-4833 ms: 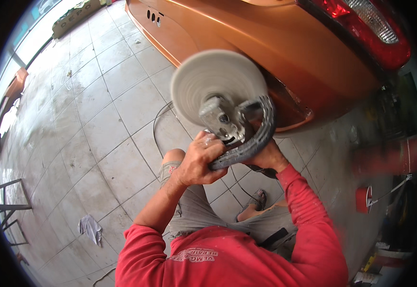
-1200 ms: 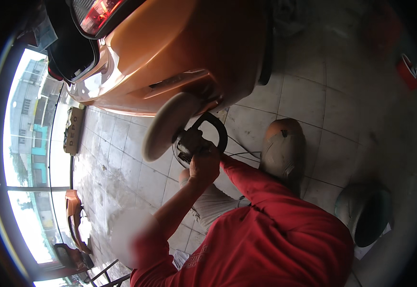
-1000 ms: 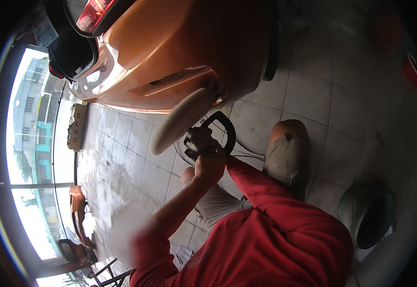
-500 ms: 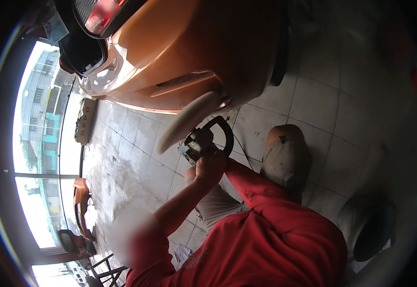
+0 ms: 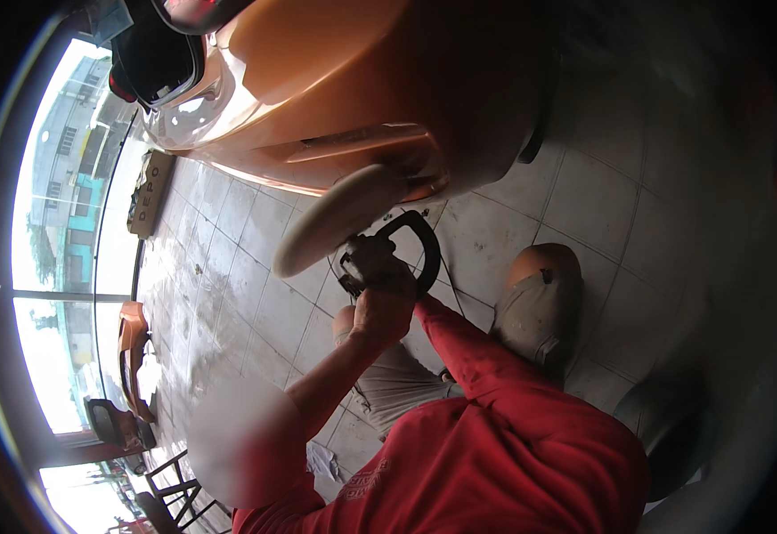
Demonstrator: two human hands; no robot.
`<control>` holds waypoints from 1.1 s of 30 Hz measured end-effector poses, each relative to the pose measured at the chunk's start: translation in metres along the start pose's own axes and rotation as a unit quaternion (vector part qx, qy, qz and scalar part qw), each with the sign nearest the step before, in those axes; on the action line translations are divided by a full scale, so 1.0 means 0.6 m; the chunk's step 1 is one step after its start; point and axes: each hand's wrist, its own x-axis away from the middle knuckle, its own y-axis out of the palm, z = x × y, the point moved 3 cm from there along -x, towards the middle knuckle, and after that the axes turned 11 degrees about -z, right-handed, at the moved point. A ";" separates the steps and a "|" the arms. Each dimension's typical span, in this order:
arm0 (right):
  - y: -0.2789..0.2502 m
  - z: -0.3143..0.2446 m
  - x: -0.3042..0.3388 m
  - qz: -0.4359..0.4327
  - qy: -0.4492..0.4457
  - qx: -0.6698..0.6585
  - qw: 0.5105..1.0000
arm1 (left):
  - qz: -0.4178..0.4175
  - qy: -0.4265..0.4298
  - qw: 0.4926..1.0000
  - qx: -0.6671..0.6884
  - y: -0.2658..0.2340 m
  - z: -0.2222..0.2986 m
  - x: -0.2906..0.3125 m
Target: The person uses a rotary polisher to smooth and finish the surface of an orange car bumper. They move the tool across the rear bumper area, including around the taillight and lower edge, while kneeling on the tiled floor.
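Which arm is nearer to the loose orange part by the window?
Left: the left arm is to the right of the orange part; the right arm is farther right.

A person (image 5: 513, 427) in a red shirt, seen from above, grips a handheld polisher (image 5: 369, 260) with the left hand (image 5: 384, 313); the right sleeve (image 5: 473, 343) reaches to the same spot, the right hand hidden from sight. A black loop handle (image 5: 429, 254) curves off the tool's right side. Its pale round pad (image 5: 339, 222) tilts against the lower edge of a glossy orange car panel (image 5: 317, 80), contact unclear. Left, on the tiled floor (image 5: 259, 249), a cardboard box (image 5: 150, 198) sits near bright windows (image 5: 50, 356).
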 end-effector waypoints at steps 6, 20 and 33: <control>-0.051 0.019 0.033 0.018 -0.004 0.015 1.000 | 0.009 0.045 0.997 -0.056 -0.051 0.016 -0.003; 0.037 0.030 -0.093 -0.108 -0.028 0.007 0.994 | 0.117 -0.032 0.986 0.116 -0.047 -0.147 0.055; -0.111 0.026 0.032 -0.065 0.027 0.081 0.994 | 0.156 0.185 0.964 0.113 -0.036 -0.052 0.034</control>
